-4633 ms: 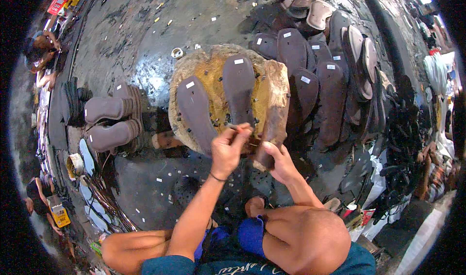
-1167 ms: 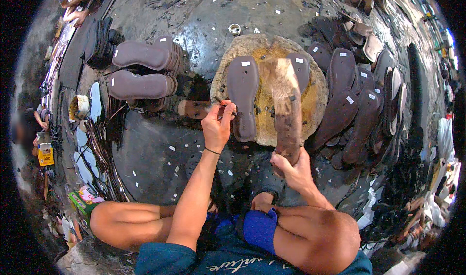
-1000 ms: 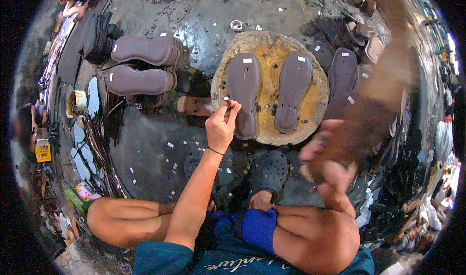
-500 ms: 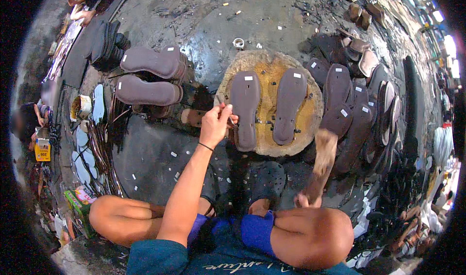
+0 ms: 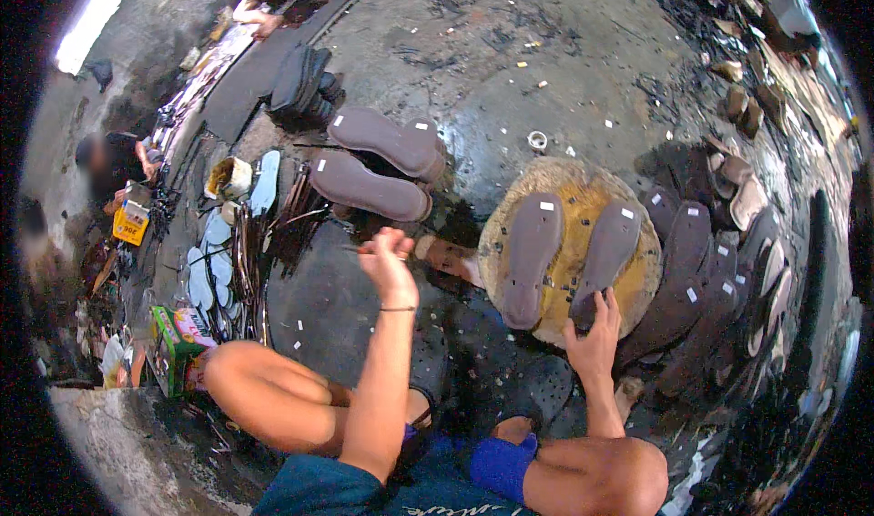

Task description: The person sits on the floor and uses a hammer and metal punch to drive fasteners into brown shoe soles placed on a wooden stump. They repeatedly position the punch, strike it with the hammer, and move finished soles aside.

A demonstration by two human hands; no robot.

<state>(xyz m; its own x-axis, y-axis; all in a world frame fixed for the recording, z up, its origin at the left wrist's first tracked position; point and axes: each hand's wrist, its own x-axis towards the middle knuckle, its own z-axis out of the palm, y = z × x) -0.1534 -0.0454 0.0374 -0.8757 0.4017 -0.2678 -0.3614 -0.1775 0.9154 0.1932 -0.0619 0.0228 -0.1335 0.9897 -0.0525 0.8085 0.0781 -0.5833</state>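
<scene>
Two dark brown shoe soles, each with a small white label, lie on a round wooden block (image 5: 648, 284). My right hand (image 5: 596, 334) grips the near end of the right sole (image 5: 604, 243), thumb on one side and fingers on the other. The left sole (image 5: 532, 252) lies beside it, untouched. My left hand (image 5: 390, 254) is raised left of the block, fingers curled around a thin metal tool, mostly hidden and blurred. Below my right hand, a wooden piece (image 5: 628, 393), seemingly the mallet, shows partly behind my forearm.
Stacked brown soles (image 5: 369, 186) lie left of the block, and more labelled soles (image 5: 683, 252) are heaped on its right. Light blue insole shapes (image 5: 218, 266) and dark strips (image 5: 246, 252) lie at the left. A person (image 5: 118, 163) sits at the far left.
My right hand has let go of the wooden mallet and taken hold of the right sole. My left hand has drawn away leftward from the left sole. The whole view has shifted.
</scene>
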